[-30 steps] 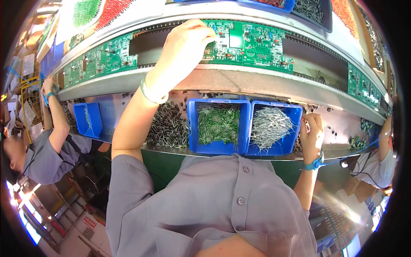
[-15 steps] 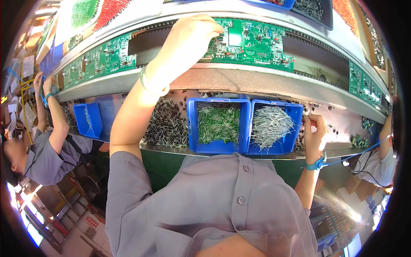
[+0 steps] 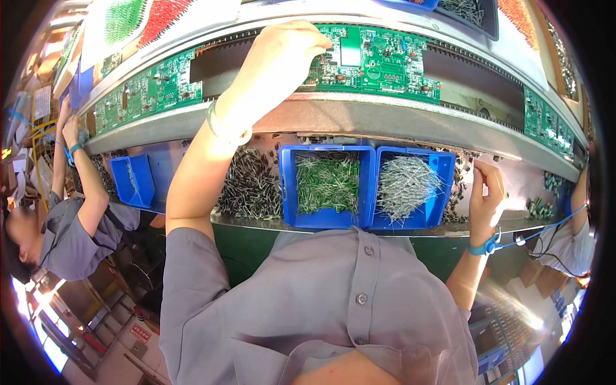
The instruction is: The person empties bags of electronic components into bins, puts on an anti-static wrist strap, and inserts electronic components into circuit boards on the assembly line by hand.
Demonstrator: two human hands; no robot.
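My left hand (image 3: 287, 59) reaches over the green circuit board (image 3: 393, 64) on the rail, fingertips closed together at the board's left part. What they grip, if anything, is too small to see. My right hand (image 3: 489, 196) hovers right of the blue bins, its thumb and fingers drawn into a pinch over scattered small dark parts (image 3: 463, 186); nothing between them can be named. A blue bin (image 3: 289, 186) holds green-bodied components (image 3: 328, 183) with wire leads. Beside it, another blue bin (image 3: 438, 208) carries pale components (image 3: 410, 183) with thin leads.
Dark cylindrical components (image 3: 250, 189) lie heaped left of the bins. A metal rail (image 3: 359, 112) runs across in front, with further circuit boards (image 3: 151, 90) along it. Co-workers (image 3: 77, 237) sit at both sides. A blue cord (image 3: 545, 230) trails from my right wristband.
My right hand has shifted right, away from the bin of pale components. My left hand stays at the board almost unmoved. The left co-worker's hands have moved slightly.
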